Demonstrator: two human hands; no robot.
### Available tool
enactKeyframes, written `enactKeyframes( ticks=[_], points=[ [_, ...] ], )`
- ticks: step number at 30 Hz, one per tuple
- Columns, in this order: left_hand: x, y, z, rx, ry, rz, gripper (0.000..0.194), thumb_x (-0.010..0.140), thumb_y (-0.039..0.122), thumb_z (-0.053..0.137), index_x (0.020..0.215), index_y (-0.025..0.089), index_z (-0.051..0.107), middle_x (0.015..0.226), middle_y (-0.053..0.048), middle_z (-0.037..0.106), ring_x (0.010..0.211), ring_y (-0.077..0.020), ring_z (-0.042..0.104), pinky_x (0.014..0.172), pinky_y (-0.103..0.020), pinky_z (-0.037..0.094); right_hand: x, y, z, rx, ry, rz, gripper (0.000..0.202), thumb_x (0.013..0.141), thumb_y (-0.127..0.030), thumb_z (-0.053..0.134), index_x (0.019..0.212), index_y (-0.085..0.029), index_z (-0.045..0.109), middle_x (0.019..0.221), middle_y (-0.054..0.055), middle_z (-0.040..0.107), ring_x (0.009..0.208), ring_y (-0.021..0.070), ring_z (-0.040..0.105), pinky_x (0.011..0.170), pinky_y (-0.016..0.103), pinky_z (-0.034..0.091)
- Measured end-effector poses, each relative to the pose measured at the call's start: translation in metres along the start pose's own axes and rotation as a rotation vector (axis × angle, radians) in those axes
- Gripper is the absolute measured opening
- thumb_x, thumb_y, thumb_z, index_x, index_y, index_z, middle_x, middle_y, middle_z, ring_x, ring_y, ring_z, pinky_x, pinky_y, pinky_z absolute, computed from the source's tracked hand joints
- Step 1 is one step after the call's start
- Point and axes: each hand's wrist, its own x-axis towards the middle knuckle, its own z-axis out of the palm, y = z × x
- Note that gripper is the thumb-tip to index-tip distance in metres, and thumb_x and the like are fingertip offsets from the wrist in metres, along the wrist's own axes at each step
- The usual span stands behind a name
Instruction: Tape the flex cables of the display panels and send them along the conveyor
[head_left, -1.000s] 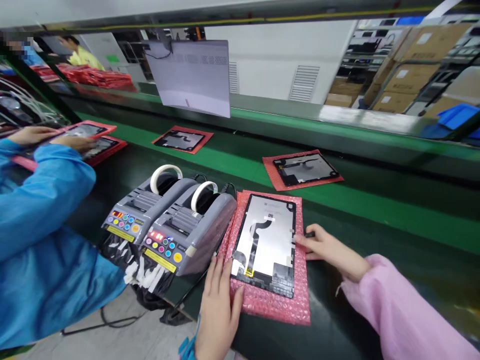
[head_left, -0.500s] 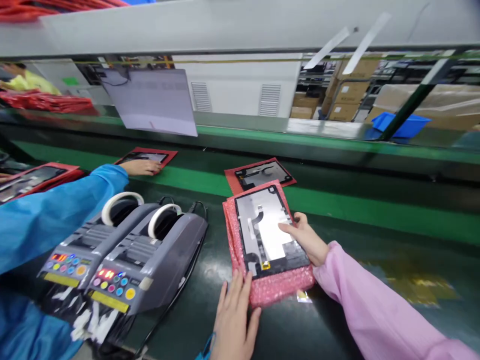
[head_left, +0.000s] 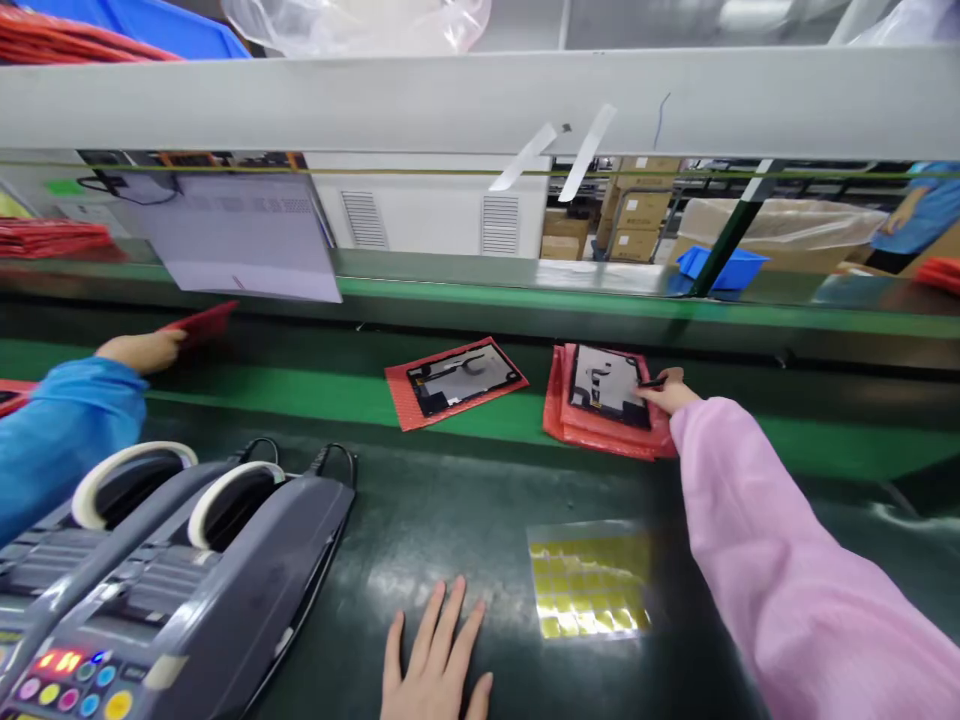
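Note:
My left hand (head_left: 435, 660) lies flat on the dark tabletop with its fingers spread, holding nothing. My right hand (head_left: 669, 391), in a pink sleeve, reaches to the green strip at the back. Its fingers are closed at the right edge of a display panel (head_left: 607, 380) with a black border and silver back. A short dark piece shows at the fingertips; I cannot make out what it is. Beneath the panel are red bubble-wrap bags (head_left: 559, 415). To the left, a second display panel (head_left: 469, 372) rests on its own red bubble-wrap bag (head_left: 405, 400).
A clear sheet of yellow stickers (head_left: 589, 590) lies between my hands. Two grey tape dispensers (head_left: 247, 590) stand at the left. Beyond them a co-worker's hand (head_left: 146, 350), blue-sleeved, holds a red bag (head_left: 206, 322). A grey shelf beam (head_left: 420, 105) crosses above the bench.
My right hand has carried the panel and red bags away and to the right, onto the green strip. My left hand has come off the bags onto the table. The view has turned right.

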Motion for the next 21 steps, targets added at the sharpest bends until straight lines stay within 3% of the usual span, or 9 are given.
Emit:
enactKeyframes(
  ticks=[3, 5, 8, 10, 13, 16, 18, 21],
  points=[
    [0.001, 0.001, -0.004, -0.004, -0.043, -0.024, 0.052, 0.095, 0.026, 0.051, 0.147, 0.027, 0.055, 0.154, -0.005, 0.055, 0.140, -0.0246, 0.049, 0.124, -0.044, 0.011, -0.006, 0.015, -0.018, -0.047, 0.027, 0.006, 0.059, 0.063, -0.057, 0.085, 0.080, -0.030, 0.036, 0.081, 0.008, 0.072, 0.085, 0.0338, 0.072, 0.080, 0.049, 0.055],
    [0.006, 0.002, -0.006, -0.029, -0.088, -0.061, 0.052, 0.097, 0.025, 0.050, 0.149, 0.029, 0.052, 0.154, -0.004, 0.055, 0.140, -0.0256, 0.049, 0.122, -0.046, 0.021, -0.025, 0.024, -0.036, -0.073, 0.023, -0.020, 0.058, 0.066, -0.064, 0.082, 0.076, -0.029, 0.037, 0.082, 0.008, 0.074, 0.086, 0.0315, 0.072, 0.081, 0.045, 0.054],
    [0.027, 0.007, -0.008, -0.137, -0.146, -0.059, 0.054, 0.100, 0.024, 0.046, 0.154, 0.031, 0.045, 0.154, -0.005, 0.055, 0.142, -0.0273, 0.049, 0.114, -0.050, 0.039, -0.074, 0.033, -0.066, -0.106, -0.012, -0.062, 0.055, 0.071, -0.073, 0.074, 0.072, -0.028, 0.042, 0.076, 0.006, 0.074, 0.080, 0.0282, 0.070, 0.077, 0.040, 0.053],
    [0.048, 0.014, -0.007, -0.233, -0.180, 0.036, 0.057, 0.100, 0.023, 0.046, 0.157, 0.030, 0.039, 0.159, -0.006, 0.048, 0.146, -0.0290, 0.045, 0.112, -0.051, 0.045, -0.115, 0.038, -0.085, -0.112, -0.056, -0.086, 0.052, 0.076, -0.076, 0.067, 0.074, -0.028, 0.049, 0.078, 0.006, 0.075, 0.078, 0.0264, 0.070, 0.076, 0.037, 0.053],
    [0.077, 0.027, 0.000, -0.316, -0.206, 0.230, 0.064, 0.099, 0.021, 0.049, 0.160, 0.027, 0.033, 0.165, -0.008, 0.039, 0.150, -0.0324, 0.039, 0.112, -0.053, 0.046, -0.173, 0.045, -0.104, -0.070, -0.105, -0.126, 0.044, 0.093, -0.070, 0.050, 0.093, -0.027, 0.061, 0.089, 0.006, 0.077, 0.082, 0.0238, 0.071, 0.078, 0.035, 0.054],
    [0.093, 0.037, 0.010, -0.297, -0.175, 0.357, 0.066, 0.097, 0.022, 0.052, 0.160, 0.026, 0.032, 0.163, -0.009, 0.041, 0.148, -0.0342, 0.041, 0.113, -0.057, 0.044, -0.216, 0.054, -0.111, -0.058, -0.032, -0.135, 0.048, 0.102, -0.061, 0.037, 0.109, -0.026, 0.068, 0.078, 0.003, 0.071, 0.071, 0.0216, 0.067, 0.075, 0.035, 0.054],
    [0.096, 0.040, 0.015, -0.266, -0.153, 0.390, 0.065, 0.097, 0.025, 0.053, 0.160, 0.027, 0.034, 0.163, -0.009, 0.042, 0.147, -0.0340, 0.042, 0.114, -0.058, 0.041, -0.234, 0.059, -0.110, -0.066, 0.039, -0.105, 0.048, 0.102, -0.060, 0.039, 0.108, -0.025, 0.071, 0.071, 0.002, 0.066, 0.064, 0.0208, 0.064, 0.069, 0.034, 0.054],
    [0.094, 0.040, 0.019, -0.263, -0.133, 0.396, 0.061, 0.098, 0.026, 0.051, 0.158, 0.027, 0.038, 0.164, -0.007, 0.041, 0.149, -0.0310, 0.040, 0.120, -0.054, 0.034, -0.247, 0.064, -0.109, -0.019, 0.029, -0.110, 0.039, 0.100, -0.057, 0.047, 0.113, -0.026, 0.067, 0.083, 0.003, 0.074, 0.069, 0.0211, 0.070, 0.069, 0.033, 0.057]
  ],
)
